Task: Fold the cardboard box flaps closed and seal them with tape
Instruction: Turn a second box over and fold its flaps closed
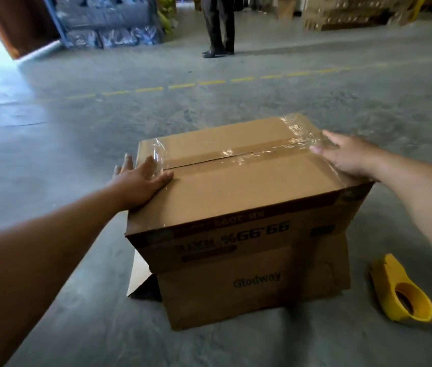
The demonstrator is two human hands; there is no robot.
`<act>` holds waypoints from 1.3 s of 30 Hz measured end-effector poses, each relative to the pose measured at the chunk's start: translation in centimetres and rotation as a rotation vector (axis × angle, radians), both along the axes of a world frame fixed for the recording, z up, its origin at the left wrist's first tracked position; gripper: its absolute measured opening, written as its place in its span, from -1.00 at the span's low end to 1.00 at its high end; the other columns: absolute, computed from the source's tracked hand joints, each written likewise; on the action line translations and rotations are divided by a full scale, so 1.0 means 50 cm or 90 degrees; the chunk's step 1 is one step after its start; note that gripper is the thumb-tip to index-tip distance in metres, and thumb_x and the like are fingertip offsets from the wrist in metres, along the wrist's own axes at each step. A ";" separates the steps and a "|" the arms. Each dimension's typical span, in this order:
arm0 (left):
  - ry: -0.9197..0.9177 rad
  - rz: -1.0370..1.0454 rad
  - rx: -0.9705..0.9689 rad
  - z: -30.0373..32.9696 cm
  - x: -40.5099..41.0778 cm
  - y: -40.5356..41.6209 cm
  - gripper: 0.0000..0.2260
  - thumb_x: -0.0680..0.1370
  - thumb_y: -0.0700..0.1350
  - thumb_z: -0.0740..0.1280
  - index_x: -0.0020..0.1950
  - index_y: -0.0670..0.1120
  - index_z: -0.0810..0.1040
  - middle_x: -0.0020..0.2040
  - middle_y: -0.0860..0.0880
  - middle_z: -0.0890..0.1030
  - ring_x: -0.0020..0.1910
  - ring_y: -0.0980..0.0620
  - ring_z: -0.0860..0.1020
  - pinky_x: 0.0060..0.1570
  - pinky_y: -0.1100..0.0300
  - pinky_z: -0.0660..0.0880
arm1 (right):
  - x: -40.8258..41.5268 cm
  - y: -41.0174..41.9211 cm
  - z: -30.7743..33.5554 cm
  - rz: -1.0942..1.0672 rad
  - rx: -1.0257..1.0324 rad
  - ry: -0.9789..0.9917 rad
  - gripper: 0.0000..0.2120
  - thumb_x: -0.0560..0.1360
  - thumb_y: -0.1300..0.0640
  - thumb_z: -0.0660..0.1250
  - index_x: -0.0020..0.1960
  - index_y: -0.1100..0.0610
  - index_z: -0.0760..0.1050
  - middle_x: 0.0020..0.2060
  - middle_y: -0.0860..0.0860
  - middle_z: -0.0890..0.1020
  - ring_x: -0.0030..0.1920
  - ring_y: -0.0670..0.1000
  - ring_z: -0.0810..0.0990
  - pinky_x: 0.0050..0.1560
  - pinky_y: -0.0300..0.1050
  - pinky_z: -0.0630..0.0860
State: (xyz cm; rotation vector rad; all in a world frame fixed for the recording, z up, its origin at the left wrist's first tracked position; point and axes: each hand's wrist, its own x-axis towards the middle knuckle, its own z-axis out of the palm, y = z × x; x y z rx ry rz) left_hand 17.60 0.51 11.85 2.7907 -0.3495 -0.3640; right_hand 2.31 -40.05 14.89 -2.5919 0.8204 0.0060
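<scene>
A cardboard box sits on a concrete floor in a warehouse, top flaps folded shut and clear tape run along the centre seam and down both ends. Contents can't be seen w/ the lid closed. Left hand lies flat on the box's left edge, fingers spread, thumb on top by the tape end. Right hand presses flat, fingers straight, on the taped right end. At the base a loose flap sticks out at left; its far side is hidden. Print on the front is upside down & blurred; "Glodway" reads lower down. A yellow tape dispenser lies on the floor just right of the box. Bkgd: a person's legs, cut off above, stacked cartons, wrapped bundles.
</scene>
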 end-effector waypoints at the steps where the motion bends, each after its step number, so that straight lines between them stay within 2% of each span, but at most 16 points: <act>1: 0.040 0.025 -0.069 -0.004 0.003 0.009 -0.17 0.38 0.52 0.10 0.59 0.25 0.01 0.63 -0.10 -0.19 0.57 -0.32 0.02 0.49 -0.23 0.09 | 0.000 0.001 -0.004 -0.006 0.026 0.002 -0.17 0.37 -0.49 0.17 0.54 -0.22 0.02 0.54 0.04 0.17 0.49 0.18 0.20 0.40 0.10 0.20; 4: 0.101 0.049 -0.253 -0.023 0.005 0.024 -0.22 0.48 0.40 0.23 0.60 0.23 -0.02 0.63 -0.03 0.04 0.55 -0.18 0.19 0.44 -0.09 0.26 | -0.003 0.019 -0.010 -0.010 0.046 0.015 -0.08 0.29 -0.54 0.17 0.54 -0.24 -0.03 0.53 0.02 0.19 0.48 0.18 0.21 0.40 0.12 0.21; 7: 0.077 0.080 -0.354 -0.039 0.003 0.040 -0.20 0.47 0.33 0.33 0.61 0.19 0.05 0.59 0.05 0.21 0.49 -0.08 0.31 0.33 0.05 0.35 | -0.016 0.046 -0.017 -0.012 0.018 0.006 -0.02 0.24 -0.60 0.11 0.55 -0.21 -0.03 0.52 0.03 0.22 0.46 0.18 0.26 0.34 0.11 0.27; 11: 0.041 0.078 -0.362 -0.023 0.006 0.059 -0.13 0.35 0.39 0.39 0.59 0.21 0.14 0.57 0.03 0.26 0.45 -0.09 0.37 0.34 0.02 0.39 | -0.053 0.077 -0.030 -0.033 -0.013 -0.058 -0.08 0.32 -0.53 0.15 0.55 -0.14 0.05 0.49 0.01 0.29 0.43 0.15 0.33 0.28 0.04 0.34; 15: -0.026 0.050 -0.358 0.020 0.020 0.076 -0.11 0.32 0.43 0.38 0.57 0.24 0.15 0.56 0.04 0.29 0.46 -0.09 0.36 0.37 0.00 0.36 | -0.070 0.103 -0.021 -0.039 0.010 -0.145 -0.05 0.31 -0.52 0.19 0.56 -0.12 0.04 0.48 -0.01 0.31 0.44 0.11 0.33 0.34 0.03 0.32; 18: -0.128 0.021 -0.367 0.037 0.014 0.088 -0.17 0.41 0.34 0.38 0.60 0.20 0.10 0.54 0.05 0.32 0.46 -0.08 0.35 0.36 0.06 0.32 | -0.079 0.131 -0.015 -0.046 -0.011 -0.240 -0.12 0.37 -0.43 0.23 0.56 -0.10 0.06 0.46 0.01 0.34 0.43 0.11 0.35 0.32 0.01 0.33; 20: -0.188 0.014 -0.377 0.033 0.007 0.099 -0.15 0.45 0.29 0.38 0.60 0.21 -0.01 0.55 0.02 0.31 0.46 -0.09 0.36 0.36 0.02 0.32 | -0.086 0.151 -0.022 -0.047 -0.032 -0.296 -0.14 0.40 -0.39 0.26 0.56 -0.07 0.07 0.47 0.03 0.34 0.42 0.09 0.34 0.31 -0.01 0.34; 23: -0.251 -0.001 -0.402 0.008 -0.004 0.118 -0.10 0.41 0.36 0.35 0.59 0.27 -0.10 0.54 0.05 0.31 0.45 -0.05 0.38 0.36 0.00 0.35 | -0.104 0.177 -0.056 -0.060 -0.043 -0.360 -0.15 0.40 -0.35 0.29 0.56 -0.08 0.06 0.47 0.03 0.31 0.43 0.07 0.32 0.34 -0.02 0.31; 26: -0.283 0.002 -0.425 -0.017 -0.011 0.130 -0.08 0.36 0.41 0.32 0.60 0.23 -0.05 0.53 0.04 0.32 0.42 -0.03 0.40 0.32 0.02 0.38 | -0.126 0.194 -0.088 -0.090 -0.051 -0.424 -0.14 0.38 -0.34 0.33 0.55 -0.09 0.08 0.46 0.03 0.32 0.42 0.07 0.34 0.34 -0.02 0.32; 30: -0.311 -0.010 -0.447 -0.028 0.005 0.132 -0.03 0.31 0.52 0.29 0.60 0.22 -0.03 0.53 0.03 0.33 0.45 -0.02 0.37 0.37 0.00 0.36 | -0.128 0.199 -0.097 -0.100 -0.082 -0.478 -0.13 0.36 -0.34 0.32 0.54 -0.02 0.14 0.46 0.05 0.35 0.42 0.05 0.35 0.35 -0.12 0.29; 36: -0.384 -0.043 -0.495 -0.006 0.024 0.122 -0.07 0.38 0.48 0.29 0.61 0.14 0.00 0.53 0.03 0.34 0.45 0.04 0.38 0.38 0.01 0.39 | -0.130 0.194 -0.093 -0.094 -0.128 -0.552 -0.15 0.40 -0.32 0.31 0.54 0.06 0.16 0.44 0.10 0.36 0.42 0.05 0.34 0.35 -0.22 0.25; 39: -0.387 -0.056 -0.507 0.001 0.041 0.108 -0.08 0.39 0.46 0.29 0.61 0.14 0.00 0.55 0.07 0.29 0.47 0.10 0.35 0.39 -0.01 0.38 | -0.128 0.190 -0.088 -0.095 -0.106 -0.561 -0.14 0.40 -0.33 0.30 0.55 0.04 0.13 0.45 0.09 0.33 0.44 0.03 0.31 0.36 -0.28 0.20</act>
